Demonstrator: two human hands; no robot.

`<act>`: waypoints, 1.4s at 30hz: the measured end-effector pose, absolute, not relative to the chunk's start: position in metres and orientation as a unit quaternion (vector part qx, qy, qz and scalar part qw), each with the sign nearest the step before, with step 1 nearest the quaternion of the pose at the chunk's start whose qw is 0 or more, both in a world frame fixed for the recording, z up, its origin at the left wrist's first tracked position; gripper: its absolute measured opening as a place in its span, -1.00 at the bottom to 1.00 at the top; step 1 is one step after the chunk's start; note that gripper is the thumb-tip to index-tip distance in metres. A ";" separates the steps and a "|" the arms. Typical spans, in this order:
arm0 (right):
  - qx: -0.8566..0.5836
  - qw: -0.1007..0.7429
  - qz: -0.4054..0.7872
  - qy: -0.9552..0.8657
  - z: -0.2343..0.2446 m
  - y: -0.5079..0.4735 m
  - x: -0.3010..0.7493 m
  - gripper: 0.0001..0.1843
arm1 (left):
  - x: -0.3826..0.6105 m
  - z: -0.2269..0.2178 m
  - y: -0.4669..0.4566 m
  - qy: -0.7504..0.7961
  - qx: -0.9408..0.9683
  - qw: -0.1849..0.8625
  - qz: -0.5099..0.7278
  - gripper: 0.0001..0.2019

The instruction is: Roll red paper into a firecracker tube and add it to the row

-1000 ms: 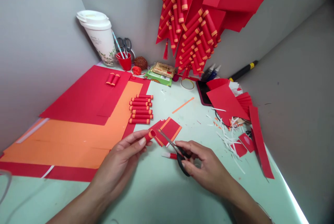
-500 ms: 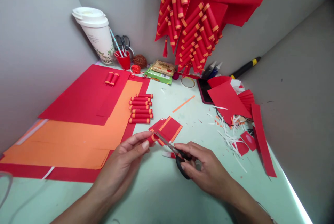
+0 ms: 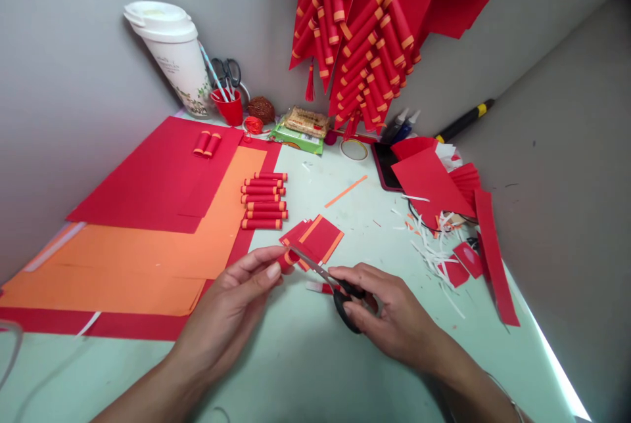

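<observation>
My left hand point(image 3: 231, 308) pinches a small red paper roll point(image 3: 284, 259) with an orange band between thumb and fingers. My right hand point(image 3: 389, 318) grips black-handled scissors point(image 3: 328, 278), whose blade tips touch the end of that roll. Just behind the roll lie flat red paper pieces with orange edges point(image 3: 318, 239). A row of several finished red rolls point(image 3: 263, 200) lies on the orange sheet's edge, and two more rolls point(image 3: 207, 144) sit on the red sheet further back.
Large red point(image 3: 158, 173) and orange point(image 3: 148, 259) sheets cover the left of the pale green table point(image 3: 305, 357). A white cup point(image 3: 172, 55), a red pot with scissors point(image 3: 229, 104), snack packets and a hanging red firecracker decoration point(image 3: 359, 35) stand at the back. Red offcuts and white scraps point(image 3: 444, 239) lie right.
The scissor tips have closed in onto the end of the roll in my left hand. The view has shifted slightly; both hands stay in nearly the same place.
</observation>
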State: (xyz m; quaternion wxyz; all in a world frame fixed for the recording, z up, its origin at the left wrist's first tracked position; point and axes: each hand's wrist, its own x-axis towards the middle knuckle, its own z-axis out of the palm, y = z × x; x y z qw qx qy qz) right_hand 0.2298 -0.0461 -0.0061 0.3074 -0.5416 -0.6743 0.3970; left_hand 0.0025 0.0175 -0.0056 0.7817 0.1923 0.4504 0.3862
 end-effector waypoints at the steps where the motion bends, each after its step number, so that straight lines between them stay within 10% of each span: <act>1: -0.540 0.308 0.394 -0.677 -0.006 -0.046 0.230 -0.47 | 0.002 -0.006 0.018 0.447 0.193 0.783 0.387 -0.77; 42: -0.507 0.329 0.318 -0.730 -0.001 -0.050 0.237 -0.54 | 0.000 0.004 0.015 0.416 0.182 0.799 0.394 -0.78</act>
